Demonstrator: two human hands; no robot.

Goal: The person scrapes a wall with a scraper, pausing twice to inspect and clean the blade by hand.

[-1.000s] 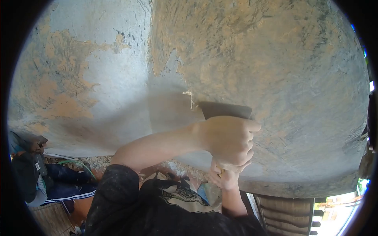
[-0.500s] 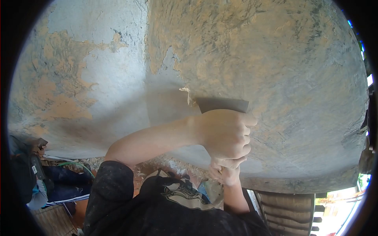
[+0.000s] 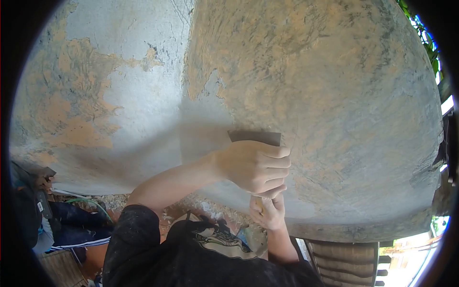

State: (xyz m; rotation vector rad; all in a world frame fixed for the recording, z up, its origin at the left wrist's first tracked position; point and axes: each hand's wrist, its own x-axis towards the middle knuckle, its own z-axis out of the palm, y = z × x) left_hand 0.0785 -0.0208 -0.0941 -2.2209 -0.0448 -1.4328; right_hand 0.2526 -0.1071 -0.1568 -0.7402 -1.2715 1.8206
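Note:
A wide flat scraper blade (image 3: 256, 138) lies against the blotchy grey and tan wall (image 3: 325, 95). My left hand (image 3: 258, 167) comes in from the left, its fingers wrapped round the scraper just below the blade. Beneath it, my right hand (image 3: 269, 210) is closed on the lower end of the handle, where a bit of yellow shows. The two hands touch. To the left of the blade, the wall has a smooth pale grey patch with ragged edges of peeling coating.
At the lower left is a co-worker (image 3: 79, 225) in dark trousers with white stripes, with a hand near the wall. Flaked debris (image 3: 205, 203) lies along the wall's foot. A brown slatted structure (image 3: 342, 263) stands at the lower right, and green leaves show at the upper right.
Both hands and the scraper have shifted left and slightly down in view. The curled loose flake beside the blade no longer shows. The view has shifted slightly.

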